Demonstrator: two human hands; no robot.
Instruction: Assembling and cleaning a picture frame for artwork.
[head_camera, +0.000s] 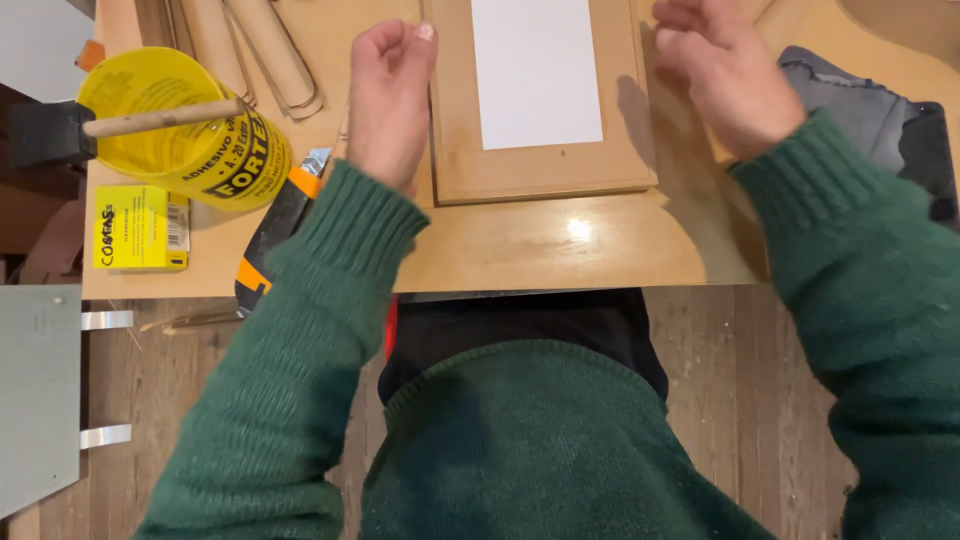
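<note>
A pale wooden desk (560, 250) is seen from above, its smooth top marked by a small bright glare of light near its front edge. Below that front edge, a floor (730, 380) of worn brown wooden planks is laid, with the boards running away from the desk. To the left of the desk, beneath its front corner, a flat grey panel (38, 395) is set over the floor, with two short metal tabs (105, 320) projecting from its right side, and a dark shadowed area is left just beyond the desk's left edge.
</note>
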